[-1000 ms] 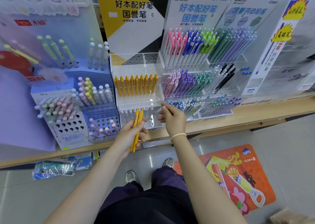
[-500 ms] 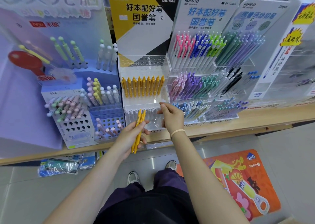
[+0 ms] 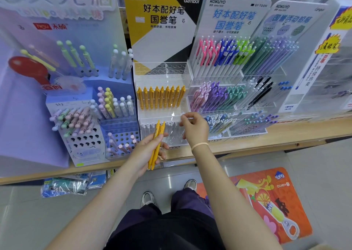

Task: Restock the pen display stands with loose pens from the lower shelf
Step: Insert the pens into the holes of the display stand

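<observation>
Yellow pens [image 3: 156,145] gripped in left hand [image 3: 146,150]; right hand [image 3: 195,129] empty, fingers loosely curled.
Feed them singly, upright, into the clear stand [image 3: 162,114].

Hard to tell whether the right hand [image 3: 194,129] pinches anything. Lower ends of the yellow pens [image 3: 156,143] hidden behind the left hand [image 3: 147,150]. Purple stand [image 3: 28,97] cropped at left.

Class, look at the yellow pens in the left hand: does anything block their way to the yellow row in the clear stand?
Only the right hand hovers beside the path. Otherwise nothing visible separates the yellow pens from the yellow row.
</observation>
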Demonstrator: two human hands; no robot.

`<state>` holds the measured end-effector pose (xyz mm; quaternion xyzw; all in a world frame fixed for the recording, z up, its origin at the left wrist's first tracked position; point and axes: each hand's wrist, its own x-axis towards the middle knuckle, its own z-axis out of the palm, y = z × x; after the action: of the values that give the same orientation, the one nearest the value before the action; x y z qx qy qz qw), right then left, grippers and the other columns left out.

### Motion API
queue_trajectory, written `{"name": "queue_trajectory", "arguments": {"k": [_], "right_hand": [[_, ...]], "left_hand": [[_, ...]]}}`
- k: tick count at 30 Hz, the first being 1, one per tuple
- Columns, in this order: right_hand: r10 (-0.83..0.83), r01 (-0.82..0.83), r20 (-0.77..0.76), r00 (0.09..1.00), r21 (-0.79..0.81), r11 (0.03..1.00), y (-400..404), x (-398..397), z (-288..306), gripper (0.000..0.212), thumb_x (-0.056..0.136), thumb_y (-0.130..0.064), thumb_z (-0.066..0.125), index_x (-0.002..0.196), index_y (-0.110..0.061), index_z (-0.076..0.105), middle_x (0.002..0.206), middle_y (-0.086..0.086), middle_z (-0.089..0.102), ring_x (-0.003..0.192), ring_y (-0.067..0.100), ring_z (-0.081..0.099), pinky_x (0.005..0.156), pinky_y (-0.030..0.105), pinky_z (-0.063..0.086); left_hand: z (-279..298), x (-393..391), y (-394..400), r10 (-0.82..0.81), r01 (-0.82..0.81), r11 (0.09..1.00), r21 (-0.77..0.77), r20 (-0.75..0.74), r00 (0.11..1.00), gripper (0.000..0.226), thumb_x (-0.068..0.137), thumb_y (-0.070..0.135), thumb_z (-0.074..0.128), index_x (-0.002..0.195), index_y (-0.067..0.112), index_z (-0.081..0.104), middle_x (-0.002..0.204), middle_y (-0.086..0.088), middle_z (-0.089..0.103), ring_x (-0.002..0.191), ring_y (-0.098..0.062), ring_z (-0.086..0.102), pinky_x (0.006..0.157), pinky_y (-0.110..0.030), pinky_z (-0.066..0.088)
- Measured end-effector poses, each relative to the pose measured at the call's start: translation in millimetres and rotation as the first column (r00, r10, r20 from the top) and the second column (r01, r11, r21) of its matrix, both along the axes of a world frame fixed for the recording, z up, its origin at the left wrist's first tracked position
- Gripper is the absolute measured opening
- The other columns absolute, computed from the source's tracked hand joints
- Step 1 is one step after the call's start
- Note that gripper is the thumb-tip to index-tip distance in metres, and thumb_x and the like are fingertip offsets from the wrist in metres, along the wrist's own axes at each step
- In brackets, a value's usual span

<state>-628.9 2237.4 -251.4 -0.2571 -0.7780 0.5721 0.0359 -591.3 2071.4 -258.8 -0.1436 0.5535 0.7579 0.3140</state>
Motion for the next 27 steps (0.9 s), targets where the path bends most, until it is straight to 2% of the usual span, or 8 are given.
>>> {"name": "queue_trajectory", "arguments": {"k": [5, 8, 13, 16, 19, 22, 25, 27], "right_hand": [[-0.006, 0.004, 0.045, 0.999, 0.051, 0.999, 5.7, -0.9, 0.6, 0.009, 0.096, -0.018, 0.057, 0.088, -0.016, 0.059, 0.081, 0.009, 0.071, 0.042, 0.018, 0.053, 0.039, 0.02, 0.041], [0.052, -0.055, 0.056, 0.997, 0.047, 0.997, 3.3, 1.5, 1.0, 0.007, 0.096, -0.016, 0.057, 0.089, -0.016, 0.06, 0.082, 0.009, 0.071, 0.045, 0.019, 0.054, 0.038, 0.021, 0.041], [0.044, -0.047, 0.026, 0.999, 0.115, 0.992, 4.5, 0.7, 2.6, 0.009, 0.096, -0.02, 0.06, 0.092, -0.012, 0.063, 0.083, 0.01, 0.071, 0.05, 0.021, 0.055, 0.039, 0.023, 0.044], [0.083, -0.087, 0.029, 0.996, 0.193, 0.977, 5.3, 1.5, -0.7, 0.017, 0.09, -0.027, 0.071, 0.097, -0.012, 0.067, 0.079, 0.004, 0.068, 0.06, 0.024, 0.062, 0.055, 0.035, 0.055], [0.097, -0.105, 0.043, 0.994, 0.255, 0.961, 3.8, 0.5, -4.6, 0.015, 0.086, -0.02, 0.075, 0.094, -0.008, 0.069, 0.076, 0.0, 0.065, 0.068, 0.027, 0.065, 0.065, 0.045, 0.058], [0.111, -0.112, 0.02, 0.994, 0.298, 0.948, 4.8, -1.3, -5.3, 0.008, 0.089, -0.013, 0.07, 0.092, -0.006, 0.071, 0.08, 0.002, 0.065, 0.069, 0.026, 0.062, 0.071, 0.04, 0.056], [0.162, -0.148, -0.008, 0.987, 0.377, 0.915, 9.0, 1.3, -3.8, 0.01, 0.092, -0.008, 0.064, 0.096, -0.003, 0.072, 0.087, 0.008, 0.065, 0.074, 0.021, 0.059, 0.077, 0.034, 0.052], [0.194, -0.168, -0.021, 0.981, 0.418, 0.893, 11.0, 2.9, -2.8, 0.013, 0.093, -0.005, 0.062, 0.1, -0.001, 0.072, 0.094, 0.01, 0.065, 0.08, 0.024, 0.061, 0.081, 0.033, 0.051]], "left_hand": [[0.9, -3.3, -1.6, -0.002, 0.002, 1.0, 0.025, 0.01, 1.0, 0.027, 0.101, 0.032, 0.054, 0.121, 0.017, 0.066, 0.082, -0.008, 0.067, 0.058, -0.018, 0.058, 0.041, -0.022, 0.039], [1.9, -4.2, -0.7, -0.007, 0.006, 0.999, 0.036, 0.013, 1.0, 0.026, 0.102, 0.031, 0.053, 0.12, 0.017, 0.067, 0.083, -0.009, 0.067, 0.059, -0.019, 0.059, 0.042, -0.023, 0.04], [3.0, -5.7, -0.9, -0.017, 0.017, 0.999, 0.033, 0.013, 1.0, 0.025, 0.104, 0.027, 0.051, 0.12, 0.018, 0.068, 0.084, -0.009, 0.067, 0.06, -0.019, 0.059, 0.043, -0.023, 0.04], [3.9, -5.7, -2.5, -0.006, 0.005, 0.999, 0.036, 0.019, 1.0, 0.026, 0.103, 0.027, 0.052, 0.121, 0.017, 0.068, 0.084, -0.009, 0.067, 0.059, -0.018, 0.059, 0.042, -0.022, 0.04], [4.5, -4.8, -1.7, 0.0, 0.0, 0.999, 0.04, 0.018, 1.0, 0.026, 0.103, 0.027, 0.052, 0.121, 0.016, 0.067, 0.084, -0.01, 0.067, 0.059, -0.018, 0.059, 0.042, -0.023, 0.039], [5.4, -3.9, -2.0, 0.002, -0.003, 0.999, 0.05, 0.015, 1.0, 0.026, 0.103, 0.026, 0.052, 0.122, 0.016, 0.066, 0.084, -0.01, 0.066, 0.058, -0.018, 0.059, 0.042, -0.023, 0.038], [6.8, -3.3, -4.4, 0.003, -0.004, 0.999, 0.054, 0.01, 1.0, 0.027, 0.103, 0.026, 0.052, 0.122, 0.015, 0.066, 0.083, -0.009, 0.066, 0.058, -0.018, 0.058, 0.042, -0.022, 0.038], [7.2, -3.5, -5.4, 0.007, -0.007, 0.998, 0.055, 0.005, 1.0, 0.026, 0.103, 0.026, 0.052, 0.122, 0.016, 0.066, 0.083, -0.009, 0.066, 0.058, -0.018, 0.058, 0.041, -0.022, 0.038]]}}
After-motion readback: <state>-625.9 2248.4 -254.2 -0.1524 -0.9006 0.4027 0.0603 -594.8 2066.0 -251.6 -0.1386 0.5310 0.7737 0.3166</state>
